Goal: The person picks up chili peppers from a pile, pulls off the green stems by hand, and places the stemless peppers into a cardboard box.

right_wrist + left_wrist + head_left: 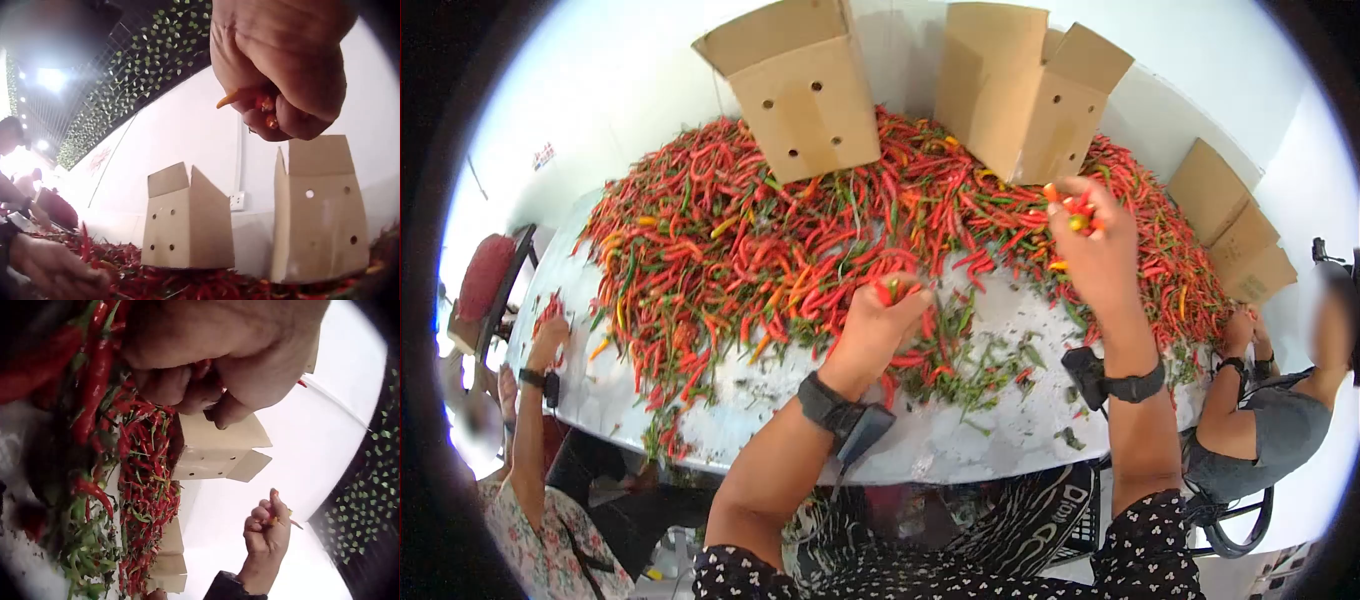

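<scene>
My right hand (pixel 1105 255) is raised over the right part of the heap, fingers curled round several chili peppers (pixel 1082 222). In the right wrist view their cut-looking ends and one orange tip (pixel 230 98) stick out of the fist. Lower and nearer the table's middle, my left hand (pixel 878 335) grips a red chili pepper (pixel 886 293) between thumb and fingers. The left wrist view shows a bit of red between the curled fingers (pixel 165 384); the rest of that pepper is hidden. A big heap of red chili peppers (pixel 730 250), some orange and green, spreads in front of both hands.
Two cardboard boxes (pixel 810 110) (pixel 1010 100) stand in the heap at the back, and another box (pixel 1230 225) sits at the right. Green stems and leaves (pixel 975 375) litter the metal table (pixel 880 450). People sit at the left and right, their hands at the heap.
</scene>
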A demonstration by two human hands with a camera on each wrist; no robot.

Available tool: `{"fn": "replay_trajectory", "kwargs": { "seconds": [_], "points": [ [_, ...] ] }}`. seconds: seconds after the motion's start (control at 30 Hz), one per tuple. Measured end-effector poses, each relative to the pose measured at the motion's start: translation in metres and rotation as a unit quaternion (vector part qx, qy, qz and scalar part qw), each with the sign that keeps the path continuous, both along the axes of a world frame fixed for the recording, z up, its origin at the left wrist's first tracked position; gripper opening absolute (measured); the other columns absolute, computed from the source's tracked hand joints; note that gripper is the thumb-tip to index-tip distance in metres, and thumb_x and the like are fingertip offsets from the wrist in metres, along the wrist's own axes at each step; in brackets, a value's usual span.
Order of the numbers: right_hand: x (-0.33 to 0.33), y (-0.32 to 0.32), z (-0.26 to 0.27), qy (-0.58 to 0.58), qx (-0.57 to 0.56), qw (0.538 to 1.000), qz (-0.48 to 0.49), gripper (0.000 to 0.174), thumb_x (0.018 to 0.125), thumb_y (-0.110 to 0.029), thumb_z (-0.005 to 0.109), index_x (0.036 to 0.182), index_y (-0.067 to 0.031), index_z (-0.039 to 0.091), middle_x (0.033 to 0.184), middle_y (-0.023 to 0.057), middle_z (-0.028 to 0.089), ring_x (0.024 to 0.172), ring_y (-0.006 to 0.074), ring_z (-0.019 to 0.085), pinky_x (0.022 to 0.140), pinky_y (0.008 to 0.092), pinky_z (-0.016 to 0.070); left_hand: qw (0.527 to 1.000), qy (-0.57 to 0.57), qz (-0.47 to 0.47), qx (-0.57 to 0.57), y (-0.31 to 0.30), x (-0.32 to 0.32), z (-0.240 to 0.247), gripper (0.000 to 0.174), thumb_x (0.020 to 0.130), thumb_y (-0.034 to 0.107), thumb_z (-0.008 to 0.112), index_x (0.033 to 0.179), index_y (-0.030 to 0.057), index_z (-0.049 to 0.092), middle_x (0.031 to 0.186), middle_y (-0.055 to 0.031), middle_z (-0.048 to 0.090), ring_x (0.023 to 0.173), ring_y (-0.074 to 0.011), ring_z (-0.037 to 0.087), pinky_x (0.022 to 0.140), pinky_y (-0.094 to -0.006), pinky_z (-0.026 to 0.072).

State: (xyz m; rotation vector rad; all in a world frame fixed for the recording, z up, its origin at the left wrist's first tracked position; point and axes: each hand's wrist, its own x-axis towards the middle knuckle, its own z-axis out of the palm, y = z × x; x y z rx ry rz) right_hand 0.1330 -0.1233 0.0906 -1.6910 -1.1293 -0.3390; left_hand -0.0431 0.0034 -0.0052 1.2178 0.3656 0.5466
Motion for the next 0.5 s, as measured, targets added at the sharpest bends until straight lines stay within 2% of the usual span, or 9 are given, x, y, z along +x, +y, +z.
{"fn": "replay_trajectory", "kwargs": {
  "seconds": [0.03, 0.1, 0.17, 0.23, 0.27, 0.3, 0.37, 0.5],
  "points": [
    [-0.014, 0.004, -0.008, -0.070, -0.011, 0.997, 0.001, 0.019, 0.076, -0.007, 0.063, 0.094, -0.0007, 0.059, 0.075, 0.0092, 0.063, 0.064, 0.0174, 0.061, 0.061, 0.0288, 0.0484, 1.000, 0.004, 0.007, -0.004, -0.002, -0.001, 0.002, 0.009, 0.084, 0.010, 0.056, 0.087, 0.0019, 0.053, 0.057, 0.0058, 0.040, 0.045, -0.0035, 0.032, 0.042, -0.0217, 0.0234],
    [-0.036, 0.011, -0.025, -0.045, -0.029, 0.997, 0.053, 0.018, 0.075, -0.005, 0.062, 0.093, -0.0019, 0.058, 0.078, 0.0141, 0.063, 0.070, 0.0229, 0.064, 0.063, 0.0310, 0.0492, 0.999, -0.041, 0.011, -0.006, -0.007, -0.003, 0.006, 0.011, 0.084, 0.009, 0.056, 0.090, 0.0001, 0.055, 0.059, 0.0061, 0.040, 0.047, -0.0031, 0.032, 0.043, -0.0214, 0.0229],
    [-0.045, 0.019, -0.044, -0.107, -0.042, 0.990, 0.082, 0.021, 0.072, -0.003, 0.060, 0.093, -0.0031, 0.056, 0.082, 0.0151, 0.062, 0.074, 0.0299, 0.062, 0.065, 0.0354, 0.0494, 0.999, -0.040, 0.014, 0.017, -0.009, -0.007, 0.007, 0.011, 0.085, 0.009, 0.056, 0.093, 0.0009, 0.056, 0.060, 0.0059, 0.042, 0.048, -0.0032, 0.033, 0.043, -0.0207, 0.0240],
    [-0.051, 0.022, -0.054, -0.128, -0.069, 0.983, 0.110, 0.027, 0.070, -0.001, 0.060, 0.096, -0.0032, 0.055, 0.084, 0.0150, 0.061, 0.075, 0.0316, 0.061, 0.063, 0.0375, 0.0488, 0.995, -0.092, -0.039, 0.011, -0.011, -0.009, 0.007, 0.012, 0.084, 0.010, 0.059, 0.093, 0.0023, 0.059, 0.064, 0.0067, 0.048, 0.052, -0.0004, 0.040, 0.045, -0.0176, 0.0294],
    [-0.052, 0.023, -0.058, -0.130, -0.071, 0.983, 0.113, 0.027, 0.070, -0.001, 0.060, 0.096, -0.0032, 0.055, 0.084, 0.0150, 0.061, 0.075, 0.0316, 0.061, 0.063, 0.0375, 0.0488, 0.996, -0.083, -0.019, 0.035, -0.014, -0.009, 0.010, 0.013, 0.083, 0.008, 0.059, 0.094, 0.0007, 0.060, 0.067, 0.0060, 0.051, 0.057, -0.0003, 0.042, 0.048, -0.0179, 0.0331],
    [-0.052, 0.024, -0.061, -0.144, -0.087, 0.980, 0.106, 0.029, 0.069, -0.001, 0.060, 0.097, -0.0031, 0.054, 0.085, 0.0151, 0.061, 0.074, 0.0323, 0.061, 0.063, 0.0381, 0.0485, 0.996, -0.086, -0.017, 0.033, -0.015, -0.009, 0.011, 0.013, 0.083, 0.008, 0.059, 0.094, 0.0007, 0.060, 0.067, 0.0060, 0.051, 0.057, -0.0003, 0.042, 0.048, -0.0179, 0.0331],
    [-0.053, 0.025, -0.064, -0.161, -0.104, 0.977, 0.098, 0.031, 0.068, 0.000, 0.060, 0.098, -0.0030, 0.054, 0.086, 0.0151, 0.061, 0.074, 0.0329, 0.060, 0.062, 0.0387, 0.0481, 0.988, -0.091, 0.000, 0.128, -0.016, -0.010, 0.012, 0.014, 0.082, 0.007, 0.060, 0.094, -0.0009, 0.060, 0.071, 0.0051, 0.053, 0.061, -0.0006, 0.044, 0.051, -0.0185, 0.0355],
    [-0.057, 0.023, -0.067, -0.165, -0.104, 0.975, 0.109, 0.033, 0.066, 0.001, 0.061, 0.098, -0.0025, 0.053, 0.087, 0.0158, 0.061, 0.075, 0.0334, 0.060, 0.062, 0.0392, 0.0478, 0.979, -0.086, 0.012, 0.185, -0.014, -0.007, 0.004, 0.014, 0.085, 0.009, 0.057, 0.096, 0.0012, 0.060, 0.072, 0.0056, 0.052, 0.064, -0.0005, 0.043, 0.055, -0.0175, 0.0358]
  ]
}}
